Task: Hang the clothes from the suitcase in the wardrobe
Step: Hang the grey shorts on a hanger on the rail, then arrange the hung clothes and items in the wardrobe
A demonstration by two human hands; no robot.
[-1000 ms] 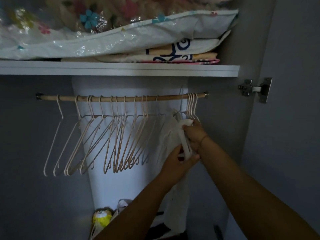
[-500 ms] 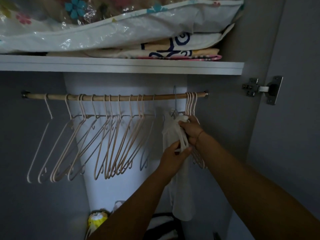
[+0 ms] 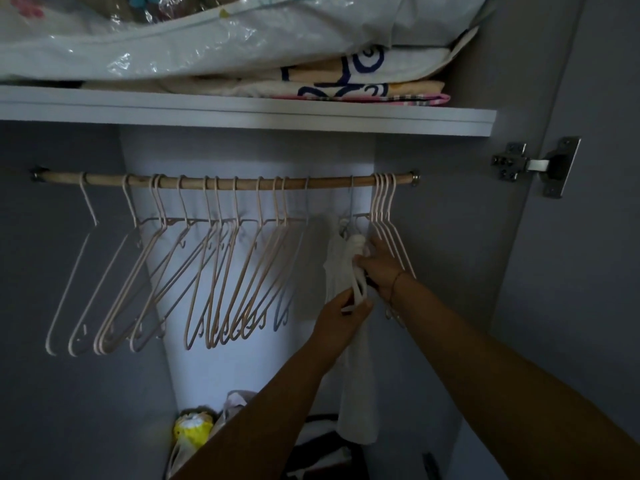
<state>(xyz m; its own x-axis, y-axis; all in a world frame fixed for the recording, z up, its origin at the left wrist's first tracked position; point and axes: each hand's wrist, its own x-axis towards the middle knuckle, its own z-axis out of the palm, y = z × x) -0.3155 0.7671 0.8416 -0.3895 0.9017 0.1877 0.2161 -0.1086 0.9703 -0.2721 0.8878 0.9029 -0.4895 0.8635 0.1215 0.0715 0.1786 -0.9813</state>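
head view: both hands (left hand (image 3: 341, 315), right hand (image 3: 381, 268)) pinch white garment (image 3: 356, 375).

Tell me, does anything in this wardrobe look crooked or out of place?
Yes. The white garment hangs bunched into a narrow strip on its hanger, not spread out; both hands grip it. The empty hangers on the rod slant unevenly.

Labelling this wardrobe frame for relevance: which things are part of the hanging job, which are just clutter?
In the job: white garment, its hanger, wooden rail, left hand, right hand, empty pink hangers.

Lying about: bagged bedding, folded blankets, yellow bag, door hinge.
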